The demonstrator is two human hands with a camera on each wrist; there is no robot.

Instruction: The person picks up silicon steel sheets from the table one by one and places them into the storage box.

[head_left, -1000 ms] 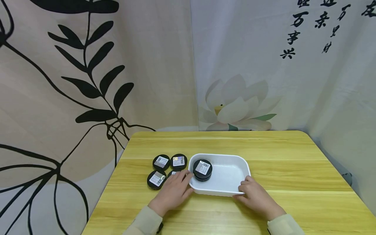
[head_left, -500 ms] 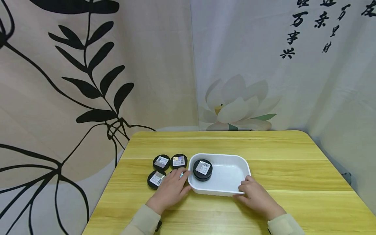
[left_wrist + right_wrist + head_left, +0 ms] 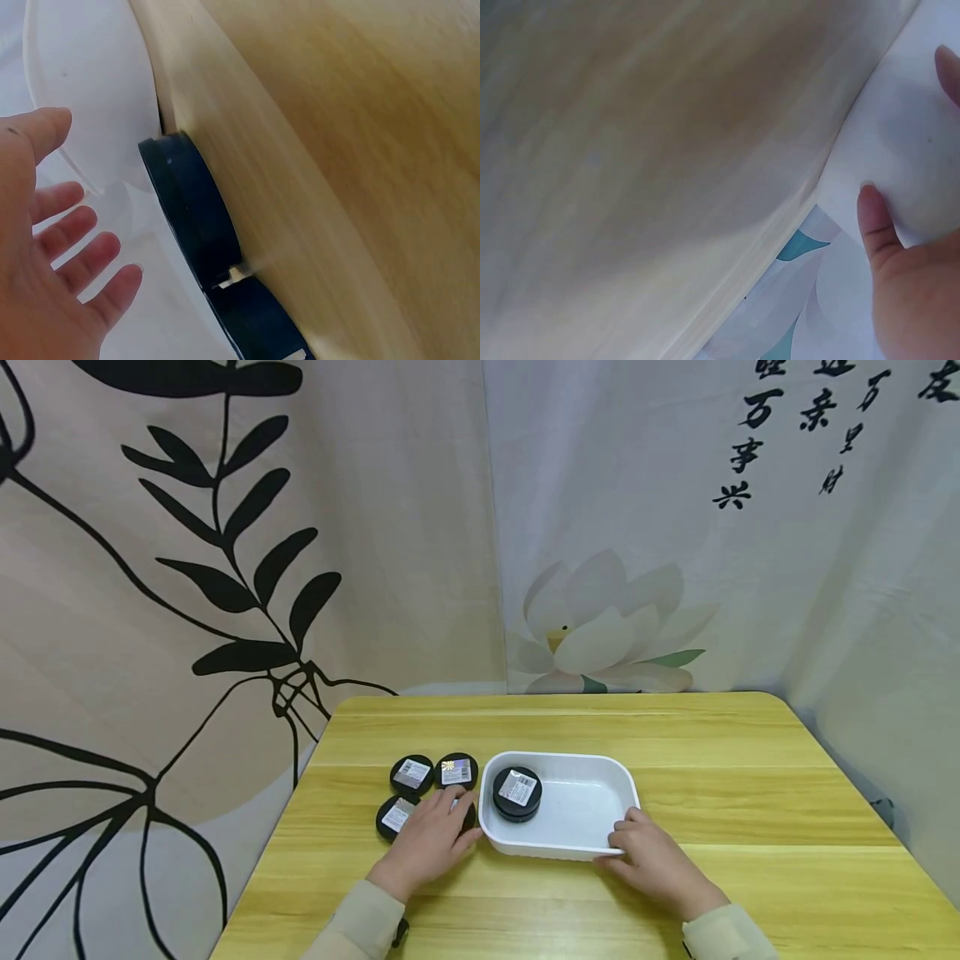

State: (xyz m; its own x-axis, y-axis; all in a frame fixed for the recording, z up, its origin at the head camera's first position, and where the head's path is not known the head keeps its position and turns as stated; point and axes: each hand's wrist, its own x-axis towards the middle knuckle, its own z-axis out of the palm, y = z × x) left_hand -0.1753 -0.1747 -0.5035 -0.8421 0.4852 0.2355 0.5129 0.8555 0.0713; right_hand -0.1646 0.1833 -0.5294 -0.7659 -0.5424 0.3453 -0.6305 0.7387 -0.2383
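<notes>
A white rectangular tray (image 3: pixel 585 806) sits on the table, with black round containers (image 3: pixel 517 788) stacked in its left end, the top one bearing a white label. At the tray's near right corner, my right hand (image 3: pixel 656 866) grips the rim, fingers over the edge and thumb in front. Left of the tray, my left hand (image 3: pixel 426 839) hovers over a partly hidden black round container (image 3: pixel 469 818). Its fingers are spread and loosely bent in the left wrist view, apart from the dark container side (image 3: pixel 191 206). More labelled containers lie beside it: one at front left (image 3: pixel 393 817), two behind (image 3: pixel 412 774).
The wooden table (image 3: pixel 750 793) extends right of the tray and in front of it. Behind the far edge hangs a printed curtain (image 3: pixel 420 527) with leaves, a lotus and black characters.
My left hand has drawn back from the tray's left end, moving slightly left over the nearby container, whose right side now shows. The right hand and tray have stayed in place.
</notes>
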